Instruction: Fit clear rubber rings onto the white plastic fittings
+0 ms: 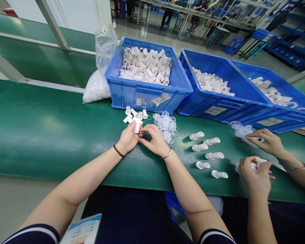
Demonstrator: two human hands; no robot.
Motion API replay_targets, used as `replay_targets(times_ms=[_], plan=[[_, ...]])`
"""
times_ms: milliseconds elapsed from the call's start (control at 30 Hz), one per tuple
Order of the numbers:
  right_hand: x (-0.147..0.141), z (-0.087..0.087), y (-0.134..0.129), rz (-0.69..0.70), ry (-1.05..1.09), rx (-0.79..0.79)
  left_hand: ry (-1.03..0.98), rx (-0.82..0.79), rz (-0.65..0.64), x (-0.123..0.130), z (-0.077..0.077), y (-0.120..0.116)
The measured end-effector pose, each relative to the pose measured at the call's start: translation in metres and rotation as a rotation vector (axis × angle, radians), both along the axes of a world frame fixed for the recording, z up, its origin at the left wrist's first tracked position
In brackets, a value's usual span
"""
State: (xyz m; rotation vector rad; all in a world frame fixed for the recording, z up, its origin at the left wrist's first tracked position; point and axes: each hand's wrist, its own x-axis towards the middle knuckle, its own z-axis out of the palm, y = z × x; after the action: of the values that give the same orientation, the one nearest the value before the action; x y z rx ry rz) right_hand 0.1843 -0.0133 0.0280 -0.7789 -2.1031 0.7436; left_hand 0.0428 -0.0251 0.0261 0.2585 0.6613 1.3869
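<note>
My left hand [128,139] is closed around a short white plastic pipe fitting [136,128], its tube end pointing up. Close against it, the fingertips of my right hand [155,139] bend in toward the fitting; whatever they pinch is too small to make out. Just beyond my hands lies a small group of loose white fittings [140,115]. A pile of thin clear rings [167,127] spreads beside my right hand. Farther right, several white fittings [200,147] stand upright in two rows on the green tabletop [66,142].
Behind the pile stands a blue bin [148,96] of white fittings, with a second blue bin [218,105] and third blue bin [277,117] to its right. A clear bag [96,87] leans at the left. A co-worker's hands [258,174] handle white parts near another ring pile [242,131].
</note>
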Motion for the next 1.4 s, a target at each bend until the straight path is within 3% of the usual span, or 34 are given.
replay_targets(times_ms=[200, 433, 633, 767, 867, 967, 1133, 1233, 1300, 1400], plan=[[0.0, 0.002, 0.0, -0.145, 0.13, -0.072, -0.062, 0.029, -0.141, 0.001, 0.0, -0.004], [0.001, -0.003, 0.003, -0.139, 0.08, 0.001, 0.008, 0.044, -0.118, 0.008, 0.001, -0.011], [0.003, -0.005, 0.003, -0.137, 0.02, 0.057, 0.16, 0.098, -0.083, 0.011, -0.007, -0.012], [0.001, -0.005, 0.004, -0.216, 0.127, -0.129, 0.254, 0.107, -0.082, 0.01, -0.011, -0.011], [-0.001, -0.005, 0.005, -0.192, 0.266, -0.391, 0.457, 0.167, -0.042, 0.011, -0.012, -0.015], [-0.003, -0.005, 0.006, -0.141, 0.335, -0.513, 0.667, 0.29, 0.046, 0.013, -0.012, -0.021], [0.0, -0.001, 0.008, -0.12, 0.434, -0.582, 1.043, 0.469, 0.08, 0.008, -0.006, -0.022], [0.012, 0.008, 0.014, -0.197, 0.558, -0.554, 1.443, 0.592, 0.067, -0.014, 0.004, -0.01], [0.024, 0.017, 0.018, -0.237, 0.604, -0.555, 1.733, 0.557, 0.118, -0.032, 0.009, 0.0], [0.042, 0.028, 0.021, -0.205, 0.329, -0.524, 1.976, 0.521, 0.091, -0.05, 0.009, 0.009]])
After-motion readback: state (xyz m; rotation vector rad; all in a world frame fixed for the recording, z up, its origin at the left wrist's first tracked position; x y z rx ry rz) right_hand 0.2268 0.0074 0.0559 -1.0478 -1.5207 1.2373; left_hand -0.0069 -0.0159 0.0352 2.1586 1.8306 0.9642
